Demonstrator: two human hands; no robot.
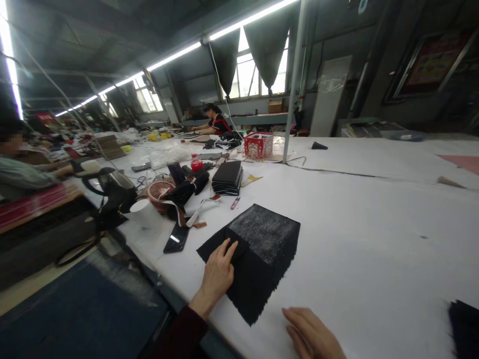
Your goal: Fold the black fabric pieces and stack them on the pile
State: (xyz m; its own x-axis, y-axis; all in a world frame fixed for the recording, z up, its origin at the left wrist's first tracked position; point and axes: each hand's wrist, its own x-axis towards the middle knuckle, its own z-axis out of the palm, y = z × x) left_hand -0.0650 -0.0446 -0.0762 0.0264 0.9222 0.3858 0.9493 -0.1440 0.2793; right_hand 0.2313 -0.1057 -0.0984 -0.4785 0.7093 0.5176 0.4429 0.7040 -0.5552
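A black fabric piece (262, 249) with frayed edges lies flat on the white table (374, 229) in front of me. My left hand (217, 273) rests on its near-left part, fingers stretched out flat and pressing a smaller black fabric piece (220, 243) laid over the corner. My right hand (312, 335) lies on the bare table just right of the fabric's near edge, fingers extended and holding nothing. Part of my right hand is cut off by the frame's bottom edge.
A phone (176, 238), a white cup (145, 212), a small fan (160, 190), a stack of black pieces (227, 177), red snips (235, 202) and a red box (258, 144) sit to the left and behind. More black fabric (464, 326) lies at bottom right. Other people work at the far tables.
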